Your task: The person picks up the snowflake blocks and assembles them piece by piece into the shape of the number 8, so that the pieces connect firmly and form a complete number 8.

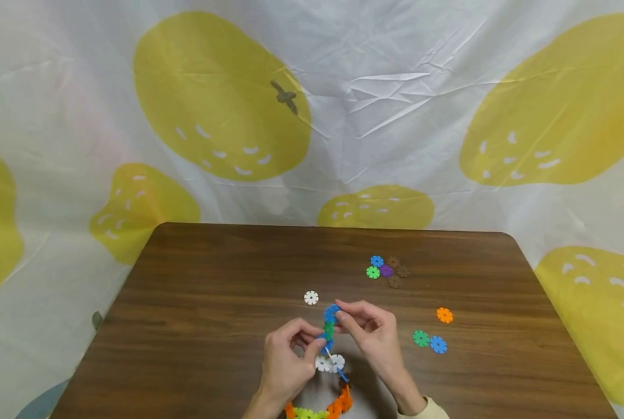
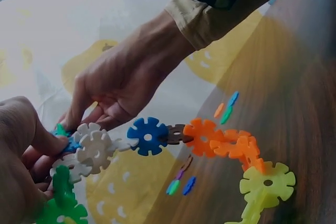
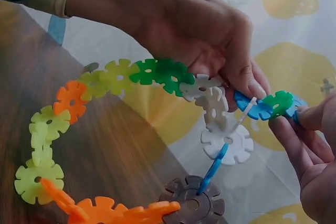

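Observation:
Notched plastic interlocking discs form a looped chain with orange (image 1: 334, 409), yellow-green (image 1: 310, 414), green (image 3: 170, 77), white (image 1: 336, 363) and brown (image 3: 192, 203) pieces. Above the white discs rises a short strip: a blue disc at each end and a green disc (image 1: 329, 330) between. My left hand (image 1: 291, 356) pinches the lower blue disc (image 3: 252, 106), beside the white ones. With thumb and fingertips, my right hand (image 1: 373, 333) grips the upper blue disc (image 1: 332, 314). Fingers partly cover both blue discs, and whether the strip joins the white discs I cannot tell.
A loose white disc (image 1: 311, 297) lies on the brown table (image 1: 212, 302) beyond the hands. Farther back sit blue, light green, purple (image 1: 386, 271) and brown discs. To the right are an orange disc (image 1: 445, 315), a green (image 1: 421, 338) and a blue one (image 1: 438, 344). A patterned cloth hangs behind.

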A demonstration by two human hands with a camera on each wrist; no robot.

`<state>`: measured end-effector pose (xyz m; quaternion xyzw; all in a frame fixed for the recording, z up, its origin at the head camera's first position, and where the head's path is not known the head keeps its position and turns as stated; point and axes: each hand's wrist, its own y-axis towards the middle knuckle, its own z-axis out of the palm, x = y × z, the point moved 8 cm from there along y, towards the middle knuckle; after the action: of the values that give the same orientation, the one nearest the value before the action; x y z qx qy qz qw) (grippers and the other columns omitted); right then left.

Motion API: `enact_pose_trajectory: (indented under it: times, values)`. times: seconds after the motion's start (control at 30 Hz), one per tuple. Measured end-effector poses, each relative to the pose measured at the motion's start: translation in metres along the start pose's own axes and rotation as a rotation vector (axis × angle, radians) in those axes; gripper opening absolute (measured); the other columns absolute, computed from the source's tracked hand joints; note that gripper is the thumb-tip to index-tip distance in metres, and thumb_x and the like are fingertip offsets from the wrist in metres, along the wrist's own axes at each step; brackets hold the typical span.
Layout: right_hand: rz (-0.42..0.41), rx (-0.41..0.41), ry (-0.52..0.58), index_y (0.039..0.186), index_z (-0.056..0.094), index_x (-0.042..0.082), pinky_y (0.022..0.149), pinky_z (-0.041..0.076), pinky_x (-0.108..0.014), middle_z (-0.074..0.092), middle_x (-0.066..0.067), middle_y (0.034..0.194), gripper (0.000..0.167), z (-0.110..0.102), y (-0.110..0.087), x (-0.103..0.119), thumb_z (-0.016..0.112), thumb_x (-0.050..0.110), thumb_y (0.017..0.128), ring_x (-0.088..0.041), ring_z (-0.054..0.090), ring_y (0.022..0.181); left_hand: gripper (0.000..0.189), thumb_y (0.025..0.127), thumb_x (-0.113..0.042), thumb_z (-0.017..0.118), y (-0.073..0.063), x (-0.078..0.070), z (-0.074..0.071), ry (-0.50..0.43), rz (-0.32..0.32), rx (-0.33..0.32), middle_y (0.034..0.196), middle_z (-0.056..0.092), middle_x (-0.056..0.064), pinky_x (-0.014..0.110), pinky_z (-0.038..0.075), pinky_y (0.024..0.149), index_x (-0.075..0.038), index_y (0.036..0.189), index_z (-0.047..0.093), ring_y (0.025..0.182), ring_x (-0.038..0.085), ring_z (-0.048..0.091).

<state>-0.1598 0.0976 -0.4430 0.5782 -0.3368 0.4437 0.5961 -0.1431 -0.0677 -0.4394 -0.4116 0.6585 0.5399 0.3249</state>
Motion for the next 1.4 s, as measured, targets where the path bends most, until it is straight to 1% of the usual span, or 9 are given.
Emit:
enact_pose_trajectory:
  times: [0.3, 0.47, 0.7, 0.87, 0.97, 1.13, 1.2, 1.33, 1.4]
  values:
    - [0.037, -0.046, -0.043, 0.105, 0.067, -0.020, 0.069, 0.063, -0.034, 0.077, 0.005, 0.102, 0.018, -0.002, -0.007, -0.008, 0.068, -0.010, 0.090, -0.011, 0.074, 0.076, 0.027, 0.073, 0.013, 0.079, -0.005, 0.007, 0.003, -0.025, -0.095, -0.045, 0.072, 0.071, -0.002, 0.020, 0.053, 0.052, -0.012, 0.079, 0.072, 0.059, 0.003, 0.061]
    - [0.043, -0.024, -0.052, 0.107, 0.068, -0.017, 0.068, 0.063, -0.039, 0.077, 0.002, 0.103, 0.018, -0.004, -0.005, -0.009, 0.067, -0.008, 0.092, -0.013, 0.075, 0.075, 0.025, 0.076, 0.013, 0.077, -0.004, 0.012, 0.008, -0.044, -0.157, 0.018, 0.073, 0.070, 0.000, 0.023, 0.056, 0.056, -0.010, 0.082, 0.070, 0.062, 0.004, 0.062]
    - [0.014, 0.055, -0.090, 0.113, 0.068, -0.011, 0.067, 0.063, -0.041, 0.075, -0.019, 0.098, 0.020, -0.001, 0.001, -0.001, 0.064, -0.005, 0.095, -0.017, 0.074, 0.076, 0.024, 0.082, 0.009, 0.075, -0.003, 0.013, 0.010, -0.057, -0.206, 0.095, 0.077, 0.068, -0.001, 0.023, 0.059, 0.064, -0.013, 0.089, 0.068, 0.066, 0.006, 0.064]
    - [0.036, 0.095, -0.109, 0.111, 0.069, -0.009, 0.066, 0.063, -0.041, 0.072, -0.025, 0.092, 0.018, 0.002, 0.001, -0.001, 0.065, -0.003, 0.095, -0.017, 0.074, 0.074, 0.022, 0.084, 0.008, 0.072, -0.006, 0.016, 0.011, -0.075, -0.209, 0.141, 0.082, 0.068, 0.002, 0.024, 0.059, 0.065, -0.011, 0.094, 0.067, 0.069, 0.007, 0.063]
    - [0.044, 0.109, -0.107, 0.109, 0.069, -0.009, 0.066, 0.063, -0.042, 0.072, -0.025, 0.090, 0.015, 0.004, 0.002, -0.001, 0.065, -0.004, 0.095, -0.017, 0.074, 0.074, 0.019, 0.087, 0.005, 0.071, -0.006, 0.016, 0.011, -0.066, -0.187, 0.163, 0.083, 0.067, 0.002, 0.023, 0.058, 0.065, -0.010, 0.097, 0.066, 0.071, 0.006, 0.062]
    - [0.067, 0.134, -0.087, 0.104, 0.067, -0.009, 0.066, 0.063, -0.044, 0.071, -0.028, 0.087, 0.012, 0.010, 0.003, -0.002, 0.066, -0.004, 0.094, -0.019, 0.075, 0.074, 0.012, 0.090, -0.003, 0.073, 0.005, 0.010, 0.002, -0.004, -0.091, 0.115, 0.082, 0.064, 0.000, 0.022, 0.056, 0.063, -0.009, 0.098, 0.067, 0.071, 0.005, 0.059]
    - [0.090, 0.147, -0.071, 0.103, 0.067, -0.010, 0.067, 0.063, -0.043, 0.071, -0.030, 0.087, 0.011, 0.013, 0.004, -0.003, 0.066, -0.004, 0.094, -0.021, 0.075, 0.074, 0.010, 0.090, -0.005, 0.074, 0.010, 0.008, -0.001, 0.016, -0.075, 0.095, 0.081, 0.065, 0.000, 0.022, 0.056, 0.063, -0.009, 0.097, 0.068, 0.071, 0.004, 0.059]
    - [0.129, 0.185, -0.077, 0.104, 0.067, -0.011, 0.070, 0.064, -0.041, 0.071, -0.030, 0.091, 0.013, 0.016, 0.008, -0.007, 0.066, -0.001, 0.095, -0.019, 0.076, 0.077, 0.008, 0.089, -0.002, 0.075, 0.017, 0.009, -0.005, -0.003, -0.107, 0.066, 0.080, 0.068, 0.001, 0.022, 0.058, 0.062, -0.007, 0.091, 0.070, 0.070, 0.005, 0.061]
    - [0.130, 0.191, -0.162, 0.106, 0.068, -0.009, 0.071, 0.064, -0.040, 0.073, -0.026, 0.093, 0.014, 0.010, 0.016, -0.010, 0.066, 0.001, 0.096, -0.016, 0.075, 0.078, 0.009, 0.087, 0.001, 0.075, 0.017, 0.011, -0.008, -0.018, -0.127, 0.043, 0.079, 0.069, 0.002, 0.022, 0.058, 0.062, -0.006, 0.090, 0.071, 0.069, 0.005, 0.062]
